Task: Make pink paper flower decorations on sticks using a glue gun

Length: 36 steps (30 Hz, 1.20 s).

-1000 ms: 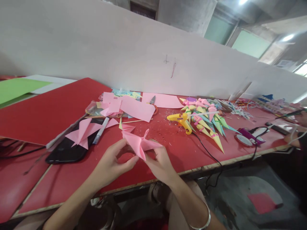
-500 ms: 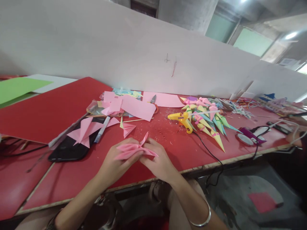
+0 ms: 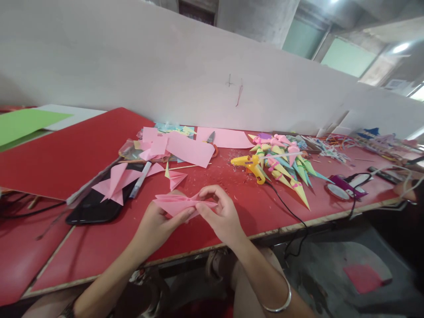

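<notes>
Above the table's front part, a pink folded paper (image 3: 177, 204) is held between both hands, its pleated layers lying nearly flat. My left hand (image 3: 158, 223) is closed on its left side, thumb along the lower edge and the other fingers behind it. My right hand (image 3: 222, 216) pinches the right end between thumb and fingers. Beyond the hands lies a small pink folded piece (image 3: 177, 179). To the left, a larger pink folded paper shape (image 3: 116, 182) rests on a black phone (image 3: 96, 207), beside a white marker (image 3: 140, 180).
A yellow glue gun (image 3: 250, 166) lies right of the hands, its black cord hanging over the table edge. Behind it are several coloured paper cones (image 3: 281, 172). Scissors (image 3: 212, 139) and pink sheets (image 3: 192, 149) lie at the back. A purple can-like object (image 3: 347, 187) is farther right, near another person's arm (image 3: 406, 192).
The pink folded paper has been flattened; the flap that stood up is now pressed down. My right hand has turned, its fingers raised to the paper's right end.
</notes>
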Motion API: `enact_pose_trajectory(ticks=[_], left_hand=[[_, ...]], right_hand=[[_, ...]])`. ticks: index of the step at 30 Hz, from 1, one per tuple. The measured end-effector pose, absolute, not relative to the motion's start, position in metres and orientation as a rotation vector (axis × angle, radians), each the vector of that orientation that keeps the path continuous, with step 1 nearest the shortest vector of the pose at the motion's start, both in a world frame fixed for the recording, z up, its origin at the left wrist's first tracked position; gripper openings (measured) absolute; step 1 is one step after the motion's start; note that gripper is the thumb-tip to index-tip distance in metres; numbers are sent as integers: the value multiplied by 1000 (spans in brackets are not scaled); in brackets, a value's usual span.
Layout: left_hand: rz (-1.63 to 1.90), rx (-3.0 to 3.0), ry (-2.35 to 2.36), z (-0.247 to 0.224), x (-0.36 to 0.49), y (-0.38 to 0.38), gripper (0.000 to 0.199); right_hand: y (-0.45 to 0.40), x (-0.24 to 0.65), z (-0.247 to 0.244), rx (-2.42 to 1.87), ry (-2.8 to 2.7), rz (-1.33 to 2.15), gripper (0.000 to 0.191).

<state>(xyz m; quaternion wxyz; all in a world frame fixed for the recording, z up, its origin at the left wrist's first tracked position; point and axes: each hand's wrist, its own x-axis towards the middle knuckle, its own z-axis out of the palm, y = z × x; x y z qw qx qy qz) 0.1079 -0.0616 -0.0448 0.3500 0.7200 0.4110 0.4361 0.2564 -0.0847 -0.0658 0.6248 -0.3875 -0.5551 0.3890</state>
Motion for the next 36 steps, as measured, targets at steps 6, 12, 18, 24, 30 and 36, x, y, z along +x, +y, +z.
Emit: enact_pose_trajectory(ticks=[6, 12, 18, 24, 30, 36], left_hand=[[1025, 1831, 1127, -48, 105, -60, 21], [928, 1807, 1113, -49, 105, -60, 26], [881, 1737, 1041, -50, 106, -58, 24], [856, 1696, 1021, -50, 107, -59, 23], [740, 1691, 1031, -52, 107, -59, 23], [694, 1730, 1018, -49, 108, -61, 23]], right_hand=[[-85, 260, -67, -982, -1330, 949, 12], [-85, 263, -63, -1067, -1387, 1041, 18], [-86, 261, -61, -1042, -1416, 1066, 18], [-84, 263, -61, -1009, -1505, 937, 16], [-83, 269, -61, -1041, -1669, 856, 16], [-83, 271, -62, -1065, -1730, 902, 15]])
